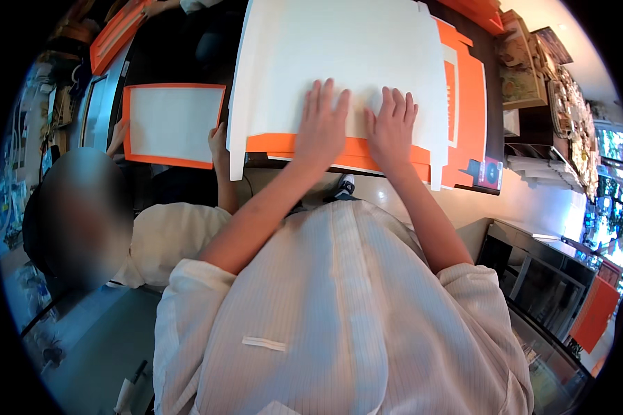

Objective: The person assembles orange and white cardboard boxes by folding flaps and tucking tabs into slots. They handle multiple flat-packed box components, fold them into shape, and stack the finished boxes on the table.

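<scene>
A large white cardboard box blank (339, 48) lies on the dark table in front of me, an orange flap (270, 144) along its near edge. My left hand (322, 128) rests on the blank just left of its middle, palm down. Its fingers stretch away from me over the white face, while the heel of the hand covers part of the orange flap. To the right, my right hand (392, 128) also lies palm down across flap and white face, fingers spread a little. Neither hand grips anything.
More orange-and-white cardboard (469, 83) lies under the blank's right side. At my left, a co-worker holds a shallow orange-edged white tray (176, 123). Another orange tray (114, 34) is at the far left. Shelves of goods (567, 104) stand beyond the table's right side.
</scene>
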Demonstrator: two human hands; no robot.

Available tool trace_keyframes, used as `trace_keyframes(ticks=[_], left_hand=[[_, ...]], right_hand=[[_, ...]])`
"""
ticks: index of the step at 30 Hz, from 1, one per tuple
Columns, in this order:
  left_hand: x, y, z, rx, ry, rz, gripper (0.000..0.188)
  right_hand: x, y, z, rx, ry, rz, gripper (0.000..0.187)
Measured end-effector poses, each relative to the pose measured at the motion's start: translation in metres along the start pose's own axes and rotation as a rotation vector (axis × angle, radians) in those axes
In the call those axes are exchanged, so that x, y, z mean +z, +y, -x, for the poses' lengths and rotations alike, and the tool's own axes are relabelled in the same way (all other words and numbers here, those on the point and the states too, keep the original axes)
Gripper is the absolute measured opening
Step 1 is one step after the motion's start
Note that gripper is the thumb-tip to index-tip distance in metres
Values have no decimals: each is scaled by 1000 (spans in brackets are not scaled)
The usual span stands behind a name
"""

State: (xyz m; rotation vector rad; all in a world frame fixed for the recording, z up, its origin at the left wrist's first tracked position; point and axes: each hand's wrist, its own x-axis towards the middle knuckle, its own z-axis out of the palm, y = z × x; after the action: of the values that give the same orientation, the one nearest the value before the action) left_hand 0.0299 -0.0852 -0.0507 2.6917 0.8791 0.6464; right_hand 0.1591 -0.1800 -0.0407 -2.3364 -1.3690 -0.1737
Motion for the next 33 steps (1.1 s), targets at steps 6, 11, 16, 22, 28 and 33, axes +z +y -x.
trace_keyframes(ticks=[6,11,16,22,28,33], left_hand=[[-47,-16,43,356,-108,175,23],[-81,-1,56,225,-171,244,11],[-104,-5,47,57,-519,226,31],[-120,-11,37,144,-665,297,40],[-147,-13,40,353,-397,110,18],[-155,-36,43,534,-54,58,10]], right_hand=[[-57,121,17,-55,-15,-144,40],[-98,150,21,-122,-250,-23,57],[-123,124,18,-309,-390,87,68],[-129,103,14,-376,-477,140,66],[-127,105,15,-544,-324,101,69],[-116,113,11,-617,-90,45,47]])
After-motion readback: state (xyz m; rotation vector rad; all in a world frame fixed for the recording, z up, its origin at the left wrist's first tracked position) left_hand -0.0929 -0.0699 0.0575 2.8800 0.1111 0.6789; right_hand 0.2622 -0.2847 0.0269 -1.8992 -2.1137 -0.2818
